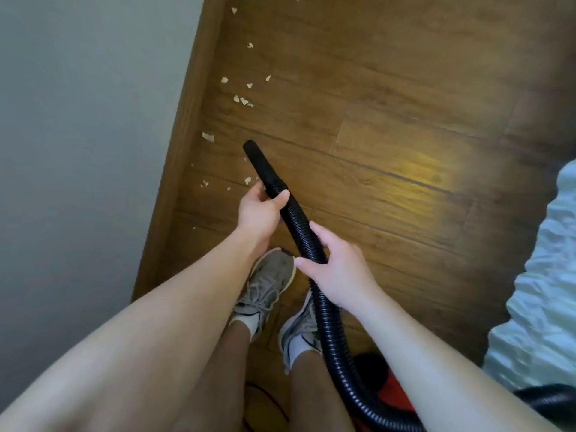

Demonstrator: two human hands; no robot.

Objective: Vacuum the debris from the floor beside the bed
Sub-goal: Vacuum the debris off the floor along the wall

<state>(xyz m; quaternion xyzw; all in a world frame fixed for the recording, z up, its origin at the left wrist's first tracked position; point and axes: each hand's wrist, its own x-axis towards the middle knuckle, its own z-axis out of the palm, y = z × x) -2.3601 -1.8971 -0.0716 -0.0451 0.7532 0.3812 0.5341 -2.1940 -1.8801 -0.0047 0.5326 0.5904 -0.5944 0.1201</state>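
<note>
Debris (243,100) lay scattered on the floor (389,135) ahead of the left hand (260,210), so the job looked barely under way. Pale scraps ran in a loose line beyond the nozzle (255,157). The largest scrap (208,137) sat just off its tip on the left-hand side, and a few smaller crumbs lay close beside the left hand's knuckles. No stretch in view read as already cleaned. Most of the work was judged to remain, from those near crumbs out to the farthest flakes well beyond both hands.

The left hand was wrapped around the hose (327,322) where its ribs met the smooth nozzle, thumb laid across the top. The right hand (335,269) clasped the hose lower down, nearer the body, fingers curled round it. The nozzle's mouth hung near the boards, though from above it was hard to say whether it touched them.

The hose was black, ribbed and flexible, bending away behind the right hand toward a red vacuum body (383,385). The nozzle was a plain matte tube. The scraps looked thin, jagged and light. The floor was glossy wood-grain planking. A brown skirting board (187,135) and a flat grey wall (78,120) stood out past the left hand, and rumpled white bedding (542,291) lay out past the right
</note>
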